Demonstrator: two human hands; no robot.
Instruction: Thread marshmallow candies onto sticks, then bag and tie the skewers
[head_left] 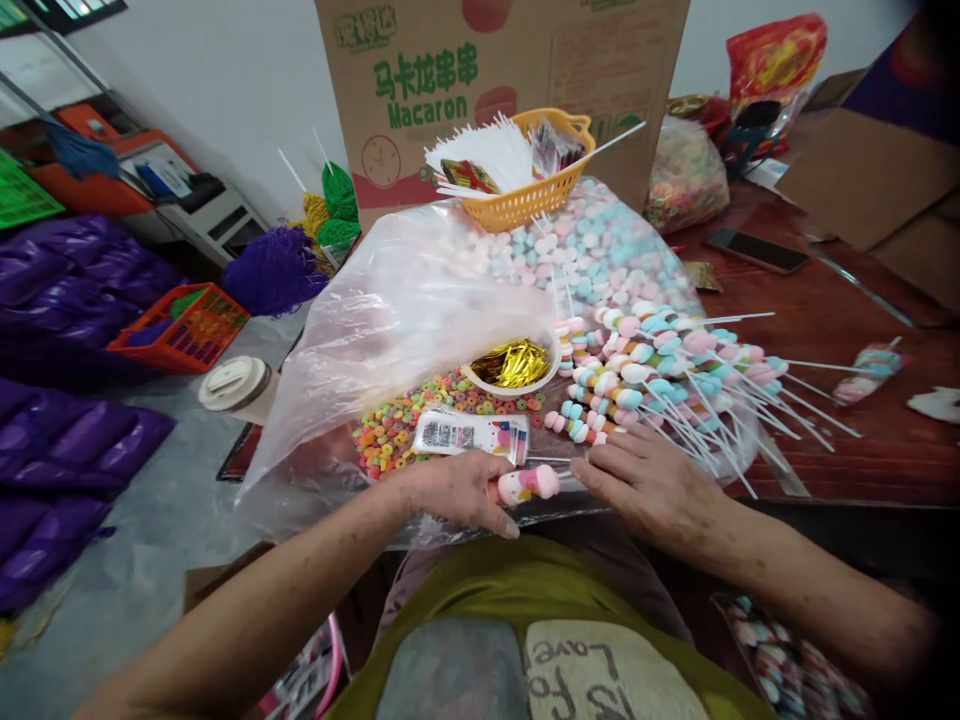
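My left hand (461,492) is closed round a marshmallow skewer (538,483), whose pink end sticks out past the fingers with printed wrapping below it. From the right, the fingertips of my right hand (637,485) pinch the skewer's white stick. Just behind my left hand lies a stack of printed clear bags (465,435) on loose coloured cereal rings (386,425). A white bowl (551,372) of gold twist ties (517,363) stands behind the bags. Beyond my right hand is a pile of marshmallow skewers (660,360), their sticks pointing right and toward me.
A large plastic sheet (360,300) carries loose marshmallows (600,240). Behind them sits a yellow basket (517,205) of white sticks against a cardboard box (420,60). At right are a phone (757,250) and a wrapped skewer (870,372); a lidded cup (236,385) stands left.
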